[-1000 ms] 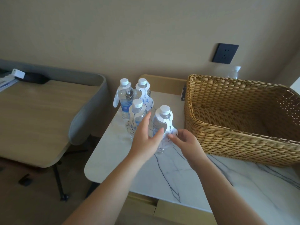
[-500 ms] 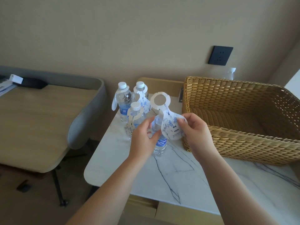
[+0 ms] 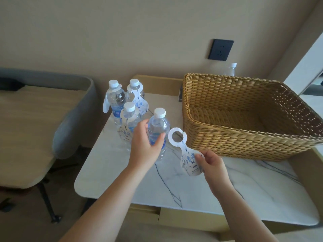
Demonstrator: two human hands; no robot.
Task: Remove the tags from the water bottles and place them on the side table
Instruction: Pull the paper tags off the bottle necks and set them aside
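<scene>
Several clear water bottles with white caps stand at the far left of the white marble table. The nearest bottle has no tag; my left hand is wrapped around its body. Three bottles behind it each carry a white paper tag around the neck. My right hand pinches the lower end of a loose white tag with a ring hole and blue print, held just above the table right of the bare bottle.
A large empty wicker basket fills the table's far right. Another bottle stands behind it under a black wall socket. A wooden side table with a grey rim is at the left.
The tag came up over the nearest bottle's cap and off. My right hand then carried it down and to the right, away from the bottle. My left hand stayed on the bottle.
</scene>
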